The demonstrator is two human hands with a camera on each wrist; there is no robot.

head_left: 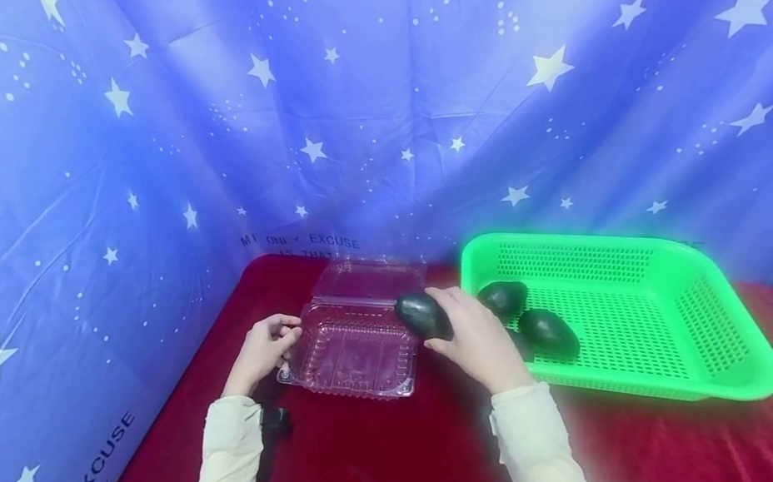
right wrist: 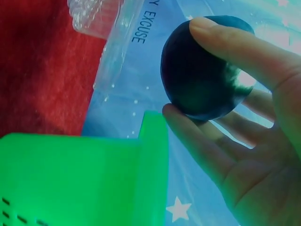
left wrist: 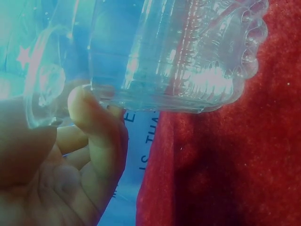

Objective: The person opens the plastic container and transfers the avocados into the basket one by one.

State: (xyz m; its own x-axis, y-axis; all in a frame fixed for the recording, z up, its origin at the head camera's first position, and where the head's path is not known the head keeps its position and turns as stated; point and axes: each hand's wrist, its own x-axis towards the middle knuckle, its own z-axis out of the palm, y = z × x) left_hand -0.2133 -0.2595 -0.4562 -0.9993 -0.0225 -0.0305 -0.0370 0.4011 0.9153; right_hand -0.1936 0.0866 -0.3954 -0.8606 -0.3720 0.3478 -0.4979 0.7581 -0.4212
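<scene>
My right hand (head_left: 480,342) holds a dark avocado (head_left: 418,315) between thumb and fingers, raised over the right side of a clear plastic clamshell box (head_left: 349,389). In the right wrist view the thumb lies along one side of the avocado (right wrist: 200,77), with the fingers under the other. The clamshell stands with its lid (head_left: 368,280) folded back, away from me. At its left edge my left hand (head_left: 265,350) pinches the rim; the left wrist view shows the thumb (left wrist: 84,106) against the clear plastic.
Right of the clamshell stands a bright green perforated basket (head_left: 746,365). Dark avocados (head_left: 550,334) lie in its left part, partly behind my right hand. Red cloth (head_left: 379,476) covers the table. A blue star-printed curtain (head_left: 392,107) hangs behind and to the left.
</scene>
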